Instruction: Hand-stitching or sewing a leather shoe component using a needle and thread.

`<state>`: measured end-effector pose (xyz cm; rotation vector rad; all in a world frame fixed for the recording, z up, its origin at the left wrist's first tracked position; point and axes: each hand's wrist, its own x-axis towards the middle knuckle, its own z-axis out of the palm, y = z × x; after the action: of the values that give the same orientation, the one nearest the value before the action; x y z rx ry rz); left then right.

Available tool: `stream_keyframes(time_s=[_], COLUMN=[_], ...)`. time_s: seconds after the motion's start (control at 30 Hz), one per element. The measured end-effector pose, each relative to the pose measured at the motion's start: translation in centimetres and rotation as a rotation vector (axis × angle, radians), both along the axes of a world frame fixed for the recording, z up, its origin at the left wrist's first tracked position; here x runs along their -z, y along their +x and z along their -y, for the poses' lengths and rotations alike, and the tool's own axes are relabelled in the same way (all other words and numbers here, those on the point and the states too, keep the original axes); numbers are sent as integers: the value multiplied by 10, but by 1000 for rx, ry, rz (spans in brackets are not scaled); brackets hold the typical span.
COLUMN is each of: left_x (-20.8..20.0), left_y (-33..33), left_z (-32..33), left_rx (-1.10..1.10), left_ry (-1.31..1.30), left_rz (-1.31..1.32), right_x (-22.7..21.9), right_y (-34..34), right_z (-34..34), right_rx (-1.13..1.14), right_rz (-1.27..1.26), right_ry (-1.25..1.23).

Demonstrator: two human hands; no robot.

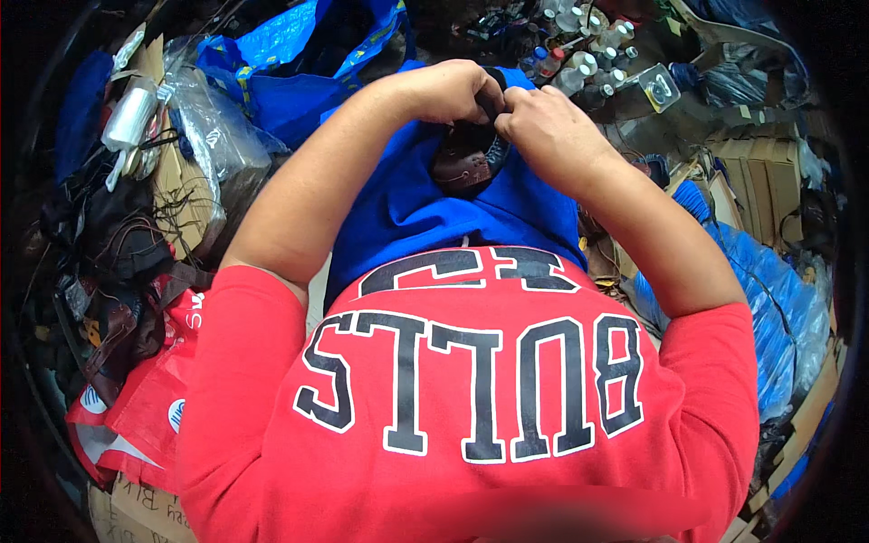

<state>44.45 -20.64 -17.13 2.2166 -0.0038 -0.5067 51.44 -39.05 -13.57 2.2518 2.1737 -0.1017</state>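
From my end of the feed I look down past a red shirt (480, 389) with large dark lettering, two bare forearms reaching away from me to the middle of the far side. I have the left hand (457, 90) in a narrow grip, its fingers curled on the far end of a dark brown shoe-like piece (462, 170). My right hand (548, 118) is bunched just beside it, thumb and fingers drawn together at the piece's far right edge; I cannot tell whether anything finer, such as thread, sits between the fingertips. The piece hangs nearer than the hands, its rounded brown end toward me, against the blue cloth (425, 217) over the lap, and a black band shows along its right side. Far left of the hands I see a shiny blue bag (299, 100), then a clear plastic bag (222, 136) and a roll of clear film (131, 113) farther left. Small bottles (579, 68) crowd together on the far right. On the right side lie cardboard (760, 176) and, nearer, crumpled blue plastic (760, 299). On the near left I make out dark brown scraps (118, 344) beside a red bag (136, 416), with handwritten cardboard (136, 516) nearer still.
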Motion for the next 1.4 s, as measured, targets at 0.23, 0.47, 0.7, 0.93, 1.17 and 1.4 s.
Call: stream_keyframes(time_s=[0.23, 0.47, 0.7, 0.93, 1.17, 1.4], left_x=[8, -1, -28, 7, 34, 41], left_y=[-37, -93, -107, -75, -101, -141], left_z=[19, 2, -49, -17, -33, -94], left_rx=[-493, -197, -809, -766, -1195, -1100], left_ry=[355, 181, -238, -1903, -1635, -724], left_rz=[637, 416, 204, 416, 270, 194], right_x=[17, 33, 80, 85, 95, 110], right_y=[26, 75, 91, 79, 94, 117], right_z=[2, 45, 33, 35, 87, 137], right_rx=[568, 370, 927, 656, 952, 1155], right_rz=[-1082, -1326, -2115, -2774, -2336, -1985], right_ry=[-93, -693, 774, 587, 744, 281])
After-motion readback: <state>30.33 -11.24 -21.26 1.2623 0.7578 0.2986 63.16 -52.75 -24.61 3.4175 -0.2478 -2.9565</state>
